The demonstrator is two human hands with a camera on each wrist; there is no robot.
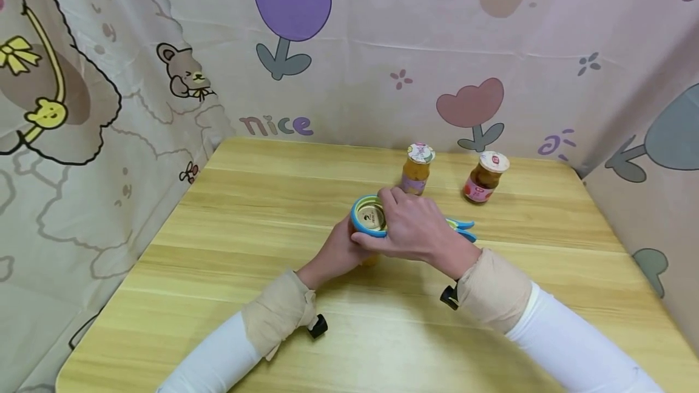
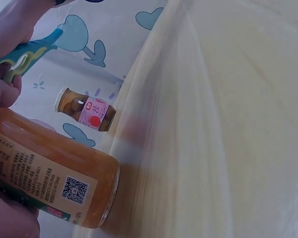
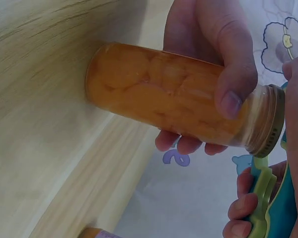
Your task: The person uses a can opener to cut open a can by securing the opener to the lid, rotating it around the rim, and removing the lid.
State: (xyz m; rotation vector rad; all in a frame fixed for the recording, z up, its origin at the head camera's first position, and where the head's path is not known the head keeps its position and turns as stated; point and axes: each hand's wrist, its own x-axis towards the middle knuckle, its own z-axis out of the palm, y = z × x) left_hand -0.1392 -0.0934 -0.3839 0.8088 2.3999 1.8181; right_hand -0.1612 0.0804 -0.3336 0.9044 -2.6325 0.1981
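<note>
My left hand [image 1: 337, 252] grips a glass jar [image 3: 144, 91] packed with orange fruit pieces, thumb along one side and fingers round the other. The jar's base is close to the tabletop, and its label with a QR code faces the left wrist view. A blue and green jar opener [image 1: 356, 223] loops around the gold metal lid [image 1: 371, 217]. Its handles are held by my right hand [image 1: 417, 227], fingers curled over them, and their blue ends [image 1: 465, 232] stick out to the right. The hand hides the handles' middle from above.
Behind the hands, a small jar [image 1: 417, 170] with orange contents and a purple label stands on the wooden table [image 1: 262, 199]. Right of it is another jar [image 1: 486, 178] with dark contents and a pink label. A printed curtain [image 1: 349, 77] borders the table's back.
</note>
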